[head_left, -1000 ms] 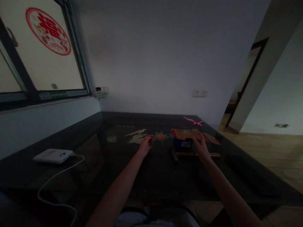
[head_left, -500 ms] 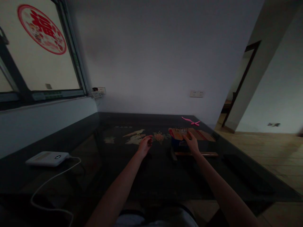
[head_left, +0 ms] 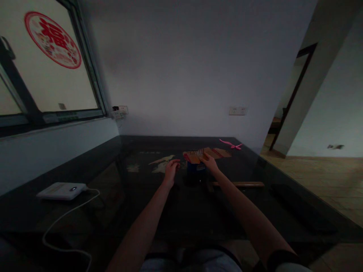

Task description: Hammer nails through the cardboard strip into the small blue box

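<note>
My right hand point(head_left: 210, 162) grips a small blue cardboard box point(head_left: 195, 167), with thumb and fingers on its raised orange-brown flaps point(head_left: 195, 156). The box is over the middle of the dark table, and its inside is hidden from me. Just left of it, my left hand point(head_left: 171, 170) hovers with loosely bent fingers pointing at the box. Nothing shows in those fingers, though the dim light hides detail. Nearer to me lies a hammer with a wooden handle point(head_left: 241, 184), its dark head partly lost against the tabletop, under my right forearm.
A white power bank point(head_left: 62, 191) with a white cable point(head_left: 61, 215) lies on the left of the dark glossy table point(head_left: 136, 211). A pink ribbon point(head_left: 231, 144) rests at the back right. On the right is a long black object point(head_left: 303, 207). The wall stands behind.
My right hand has carried the box leftward, away from the hammer and closer to my left hand. My left hand has shifted slightly, its fingers a little straighter.
</note>
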Demonstrator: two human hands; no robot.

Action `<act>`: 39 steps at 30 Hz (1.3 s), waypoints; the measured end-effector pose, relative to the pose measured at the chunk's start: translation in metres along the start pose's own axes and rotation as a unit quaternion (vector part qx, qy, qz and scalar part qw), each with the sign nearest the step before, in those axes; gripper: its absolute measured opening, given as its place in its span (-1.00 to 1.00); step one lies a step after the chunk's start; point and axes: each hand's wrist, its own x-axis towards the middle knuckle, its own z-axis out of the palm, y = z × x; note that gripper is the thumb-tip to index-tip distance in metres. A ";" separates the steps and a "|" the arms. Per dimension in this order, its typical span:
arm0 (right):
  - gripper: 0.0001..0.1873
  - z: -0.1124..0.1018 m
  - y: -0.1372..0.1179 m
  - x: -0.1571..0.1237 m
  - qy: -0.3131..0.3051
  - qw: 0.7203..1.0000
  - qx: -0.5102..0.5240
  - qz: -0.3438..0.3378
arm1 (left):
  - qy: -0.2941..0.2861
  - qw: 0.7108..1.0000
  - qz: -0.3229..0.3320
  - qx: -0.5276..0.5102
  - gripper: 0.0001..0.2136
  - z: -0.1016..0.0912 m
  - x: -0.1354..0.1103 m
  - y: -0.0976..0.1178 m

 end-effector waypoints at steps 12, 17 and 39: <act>-0.37 0.054 -0.065 -0.073 -0.054 0.994 -0.087 0.029 | 0.113 0.867 0.253 0.415 -0.75 -0.021 0.005 0.022; -0.30 0.047 -0.083 -0.097 -0.065 0.985 -0.146 0.063 | 0.092 0.839 0.232 0.484 -0.82 -0.025 0.002 0.029; -0.30 0.042 -0.096 -0.111 -0.105 0.967 -0.228 0.053 | 0.058 0.807 0.246 0.534 -0.87 -0.032 0.004 0.038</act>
